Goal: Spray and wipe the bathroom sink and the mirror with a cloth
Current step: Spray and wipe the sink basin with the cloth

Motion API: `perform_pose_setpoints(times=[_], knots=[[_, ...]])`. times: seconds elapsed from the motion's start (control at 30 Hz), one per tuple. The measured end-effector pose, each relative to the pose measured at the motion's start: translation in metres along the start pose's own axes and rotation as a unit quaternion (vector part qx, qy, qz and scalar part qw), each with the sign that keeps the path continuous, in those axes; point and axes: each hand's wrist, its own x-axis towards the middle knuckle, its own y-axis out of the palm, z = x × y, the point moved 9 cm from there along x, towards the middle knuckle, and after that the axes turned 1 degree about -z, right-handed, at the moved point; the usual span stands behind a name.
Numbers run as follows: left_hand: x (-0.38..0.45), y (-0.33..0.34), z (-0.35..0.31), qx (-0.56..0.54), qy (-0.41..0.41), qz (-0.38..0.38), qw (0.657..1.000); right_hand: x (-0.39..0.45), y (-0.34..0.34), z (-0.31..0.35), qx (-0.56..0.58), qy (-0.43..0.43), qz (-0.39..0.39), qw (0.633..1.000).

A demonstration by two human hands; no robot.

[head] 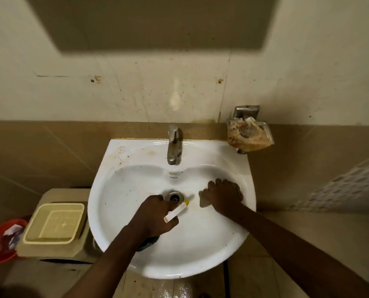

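Observation:
A white wall-mounted sink (pixel 123 214) fills the middle of the view, with a metal tap (pixel 174 145) at its back and a drain (pixel 175 196) in the basin. My left hand (pixel 155 216) is closed around a spray bottle whose white nozzle with a yellow tip (pixel 178 210) points right, just below the drain. My right hand (pixel 222 195) presses a pale cloth (pixel 204 201) flat on the basin's right slope; only the cloth's left edge shows. The mirror's lower edge (pixel 157 24) hangs on the wall above. Brown stains mark the sink's back left ledge.
A stained soap dish (pixel 249 134) on a metal bracket sticks out of the wall right of the tap. A beige bin with a cream basket (pixel 54 222) on top stands left of the sink, and a red basin (pixel 3 239) sits further left. A perforated basket (pixel 351 186) is at right.

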Motion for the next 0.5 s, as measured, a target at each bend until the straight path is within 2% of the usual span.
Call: perform_pose_setpoints(times=[0.1, 0.17, 0.23, 0.3, 0.33, 0.37, 0.43, 0.5], knots=[[-0.008, 0.001, 0.015, 0.005, -0.023, 0.001, 1.000, 0.031, -0.008, 0.036, -0.007, -0.030, -0.065, 0.997], [-0.009, 0.001, 0.025, 0.002, -0.038, -0.001, 0.999, 0.038, -0.003, 0.055, 0.012, -0.054, -0.059, 0.997], [-0.009, 0.000, 0.031, 0.017, -0.053, 0.008, 0.998, 0.032, 0.019, 0.061, 0.079, -0.116, 0.055, 0.989], [-0.006, 0.000, 0.028, 0.016, -0.050, 0.005, 0.999, 0.002, 0.040, 0.059, 0.058, -0.201, 0.172, 0.963], [-0.004, 0.001, 0.022, 0.007, -0.042, 0.007, 0.999, -0.010, 0.041, 0.046, 0.048, -0.194, 0.198, 0.960], [-0.002, 0.003, 0.016, -0.008, -0.033, 0.016, 0.999, -0.018, 0.036, 0.028, 0.051, -0.147, 0.206, 0.966], [0.003, 0.011, -0.001, -0.041, -0.017, 0.044, 0.998, -0.022, 0.008, -0.010, 0.046, -0.043, 0.127, 0.990], [0.008, 0.020, -0.019, -0.058, 0.002, 0.075, 0.996, -0.025, -0.026, -0.034, -0.055, 0.016, 0.015, 0.998]])
